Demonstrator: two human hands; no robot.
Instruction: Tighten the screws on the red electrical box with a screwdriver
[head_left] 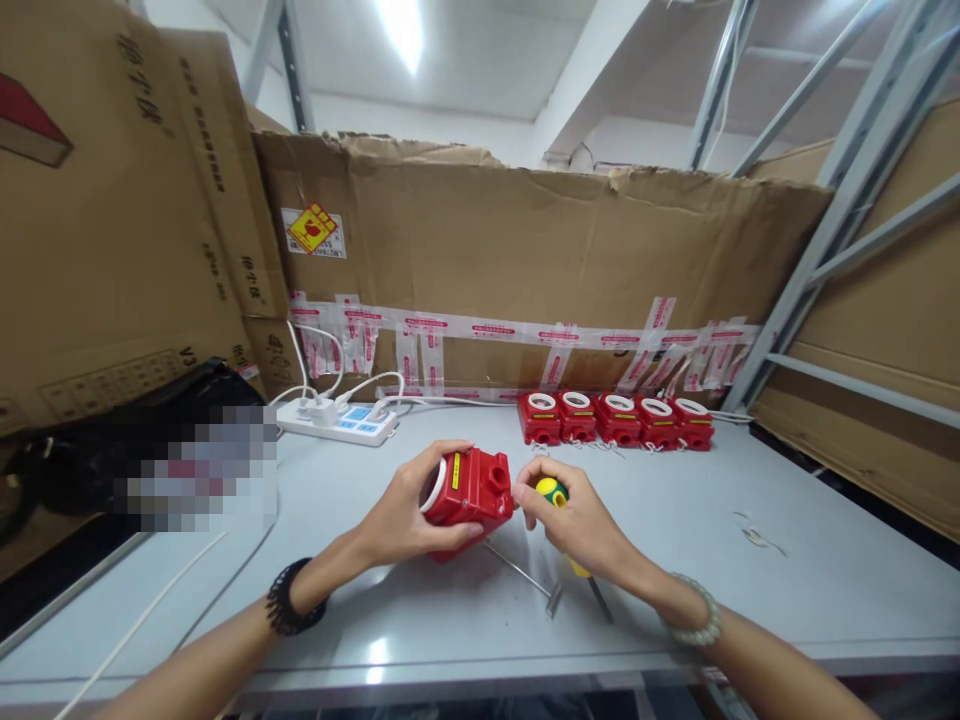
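Note:
My left hand (409,510) is wrapped around a red box-shaped housing (480,480), tilted on its side above the table. A white ring (435,486) faces left, a yellow label is on its upper face, and a round port is near its right end. My right hand (570,510) is curled at the housing's right end, thumb and index fingertips together beside it. Any small piece between those fingertips is too small to make out. A screwdriver (552,490) with a yellow-green handle is tucked in the right hand, its shaft pointing toward me. A T-shaped metal tool (525,574) lies below the housing.
Several similar red housings (619,420) stand in a row at the back right. A white power strip (337,422) with plugs sits back left, by a black bag (187,410). Small scraps (757,537) lie at right. Cardboard (487,240) walls the table's back.

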